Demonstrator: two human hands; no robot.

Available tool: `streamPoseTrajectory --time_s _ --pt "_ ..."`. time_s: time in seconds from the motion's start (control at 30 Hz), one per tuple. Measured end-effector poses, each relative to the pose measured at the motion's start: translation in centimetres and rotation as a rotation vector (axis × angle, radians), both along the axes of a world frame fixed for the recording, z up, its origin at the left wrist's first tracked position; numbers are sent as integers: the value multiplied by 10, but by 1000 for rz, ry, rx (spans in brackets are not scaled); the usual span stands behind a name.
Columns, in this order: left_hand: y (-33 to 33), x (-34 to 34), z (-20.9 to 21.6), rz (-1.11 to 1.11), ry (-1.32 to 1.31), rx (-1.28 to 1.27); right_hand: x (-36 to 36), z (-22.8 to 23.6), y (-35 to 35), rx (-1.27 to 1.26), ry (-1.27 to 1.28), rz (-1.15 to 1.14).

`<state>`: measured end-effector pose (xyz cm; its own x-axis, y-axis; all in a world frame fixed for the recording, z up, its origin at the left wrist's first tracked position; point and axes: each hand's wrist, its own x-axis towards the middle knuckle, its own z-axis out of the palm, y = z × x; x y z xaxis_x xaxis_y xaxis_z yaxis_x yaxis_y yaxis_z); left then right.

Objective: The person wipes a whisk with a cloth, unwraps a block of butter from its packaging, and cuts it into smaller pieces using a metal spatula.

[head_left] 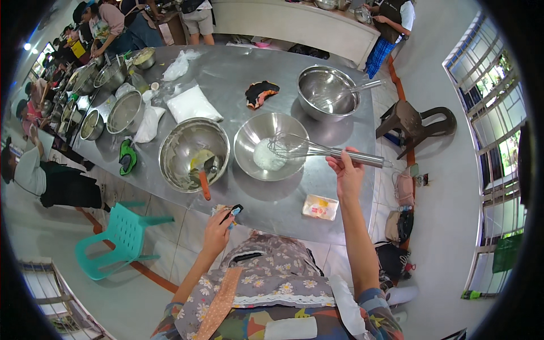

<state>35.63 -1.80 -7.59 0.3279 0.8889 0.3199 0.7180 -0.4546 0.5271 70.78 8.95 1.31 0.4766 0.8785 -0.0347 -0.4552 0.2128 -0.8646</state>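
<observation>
My right hand [347, 170] is closed around the handle of a wire whisk [306, 149]. The whisk's wire end hangs in a steel mixing bowl [249, 133], over a white frothy mass [268, 156] at the bottom. At the table's front edge, my left hand [216, 231] is closed on a small bunched cloth [232, 214] with black edging and some blue; the fingers partly hide it. To the left of the whisk's bowl, a batter-smeared steel bowl [170, 150] holds yellowish batter and an orange-handled spatula [204, 185].
A yellow-and-white packet [320, 207] lies near the front right edge. Behind are another steel bowl [328, 76] with a whisk, a dark cloth [260, 93] and a white bag [194, 105]. A green chair [122, 235] stands left; several people work beyond.
</observation>
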Motion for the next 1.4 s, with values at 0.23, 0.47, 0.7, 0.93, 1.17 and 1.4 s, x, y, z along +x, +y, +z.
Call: streamPoseTrajectory --time_s 0.23,0.47,0.7,0.93,1.17,1.4 --pt "16 -24 1 38 -8 -38 -24 -29 76 -145 -45 -18" --pt "27 -28 -7 -50 -20 -94 -29 -53 107 -272 -19 -36" --pt "40 -18 2 -114 -89 -176 -23 -55 100 -281 -76 -72" --pt "58 30 48 -144 -604 -636 -13 4 74 -214 -164 -204" --pt "69 96 96 -295 -1003 -979 5 38 35 -136 -142 -247" --pt "61 128 107 -229 -1284 -1042 3 54 15 -83 2 -267"
